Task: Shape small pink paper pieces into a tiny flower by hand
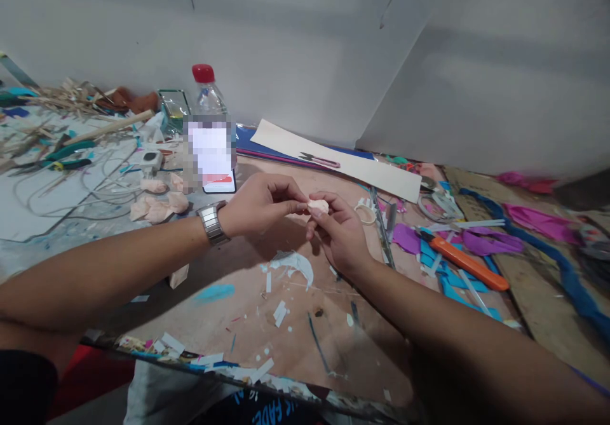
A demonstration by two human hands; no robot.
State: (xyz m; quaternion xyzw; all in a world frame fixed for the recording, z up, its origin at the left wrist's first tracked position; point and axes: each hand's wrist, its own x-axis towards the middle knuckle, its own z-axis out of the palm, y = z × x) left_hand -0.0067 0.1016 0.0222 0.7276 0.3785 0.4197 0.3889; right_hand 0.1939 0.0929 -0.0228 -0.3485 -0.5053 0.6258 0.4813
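Note:
Above the middle of the worktable (286, 361), a small pale peach piece (318, 206) is held between my two hands. My right hand (340, 231) is closed round it, its thumb and fingers pinching the piece from the right. From the left, the thumb and forefinger of my left hand (262, 204) pinch together at the piece's edge. A metal watch (213, 223) is on my left wrist. Several similar peach pieces (159, 208) lie on the table left of that wrist.
A phone (220, 182) leans by a red-capped bottle (204, 75). Small snips (320, 160) lie on a cream strip (391, 176). An orange cutter (464, 261) rests on scraps at right. Green-handled pliers (71, 152), cables and sticks crowd the left.

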